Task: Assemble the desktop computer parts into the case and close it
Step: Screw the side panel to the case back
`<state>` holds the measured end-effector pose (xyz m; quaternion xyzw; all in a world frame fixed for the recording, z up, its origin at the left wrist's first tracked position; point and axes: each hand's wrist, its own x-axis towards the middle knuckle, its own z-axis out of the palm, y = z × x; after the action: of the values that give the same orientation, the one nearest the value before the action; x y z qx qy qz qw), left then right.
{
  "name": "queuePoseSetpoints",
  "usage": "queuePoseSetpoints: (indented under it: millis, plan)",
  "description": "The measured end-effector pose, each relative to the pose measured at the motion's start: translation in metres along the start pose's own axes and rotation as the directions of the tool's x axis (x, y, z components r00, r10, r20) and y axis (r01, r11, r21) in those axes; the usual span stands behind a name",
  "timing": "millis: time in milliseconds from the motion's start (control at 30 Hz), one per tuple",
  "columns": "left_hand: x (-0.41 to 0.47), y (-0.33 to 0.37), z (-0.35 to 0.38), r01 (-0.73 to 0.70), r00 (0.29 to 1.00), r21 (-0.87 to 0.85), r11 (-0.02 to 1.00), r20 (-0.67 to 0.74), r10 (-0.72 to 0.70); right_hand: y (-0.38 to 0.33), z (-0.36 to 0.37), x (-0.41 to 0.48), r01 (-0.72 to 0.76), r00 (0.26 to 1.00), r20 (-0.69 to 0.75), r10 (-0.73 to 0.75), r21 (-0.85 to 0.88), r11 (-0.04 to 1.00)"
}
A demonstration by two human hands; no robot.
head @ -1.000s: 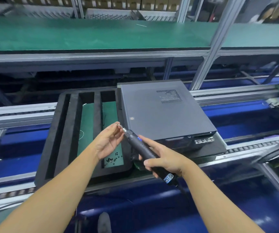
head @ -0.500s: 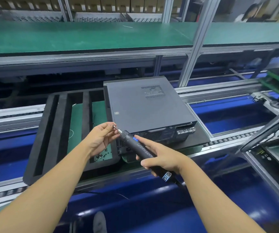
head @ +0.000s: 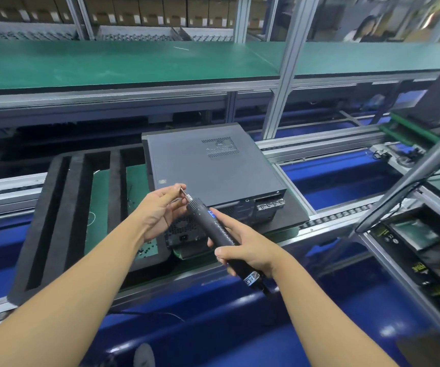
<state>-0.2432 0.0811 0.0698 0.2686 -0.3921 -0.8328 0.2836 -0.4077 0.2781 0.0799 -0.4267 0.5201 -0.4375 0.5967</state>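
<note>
The computer case (head: pixel 211 165) lies flat on a black foam tray (head: pixel 62 207) on the conveyor line, and its grey lid is already on, so the big parts look to be inside. Its back end, with a fan grille and a power socket, faces the person. The right hand (head: pixel 245 250) is wrapped tight around a black electric screwdriver (head: pixel 213 231), which points up and to the left. The left hand (head: pixel 158 210) is pinched shut at the thin metal bit (head: pixel 184 192) on the tip of the tool. It may be holding a small screw there, but the screw is too small to see. A second ago the hands and the tool sat in the same pose, just in front of the near left corner of the case. What has changed is mostly the view: the head has turned a bit to the right, so the case now sits more to the left. That means no screw has gone in yet. I think the person is loading a screw onto the bit, and the next step is to drive it into the back of the case to lock the lid. A little pile of black screws (head: pixel 146 249) lies on the green mat in the tray, just beside the case. A green shelf (head: pixel 107 62) runs behind.
</note>
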Motion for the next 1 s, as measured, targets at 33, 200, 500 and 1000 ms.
queuePoseSetpoints:
  millis: [33,200,500,1000]
  plan:
    - [0.003,0.000,0.006,-0.005,1.000,0.006,1.000,0.000,0.005,0.001,0.000,-0.001,0.011,1.000,-0.024,-0.010,0.009,1.000]
    - [0.019,0.000,0.033,0.009,1.000,0.019,1.000,0.021,-0.009,0.005,0.001,-0.009,0.078,0.990,-0.116,-0.075,0.025,0.997]
    - [0.015,0.014,0.022,-0.115,0.967,0.944,0.309,0.036,0.251,0.025,0.007,-0.028,0.113,0.969,-0.229,-0.094,0.072,0.991]
    - [0.023,-0.023,-0.018,-0.048,0.971,0.990,-0.134,0.077,0.226,0.070,0.029,-0.040,-0.053,0.966,-0.246,0.081,0.120,0.991]
